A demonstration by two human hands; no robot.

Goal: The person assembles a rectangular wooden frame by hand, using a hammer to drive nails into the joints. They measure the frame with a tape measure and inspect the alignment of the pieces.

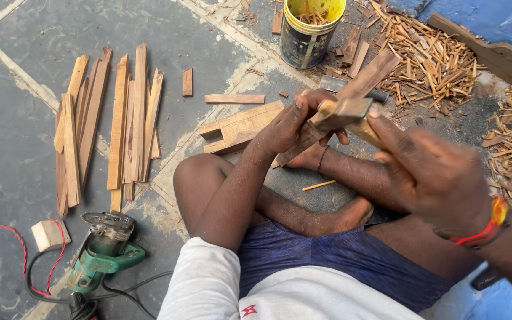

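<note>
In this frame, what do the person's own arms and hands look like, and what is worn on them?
Both hands are bare, without gloves. The left hand has a bare forearm and a white short sleeve at the upper arm. The right hand has a red and orange thread band around the wrist; no sleeve shows on that arm.

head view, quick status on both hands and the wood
Left hand grips wood strip. Right hand holds hammer against it. Yellow bucket and shavings beyond, nothing between.
</note>
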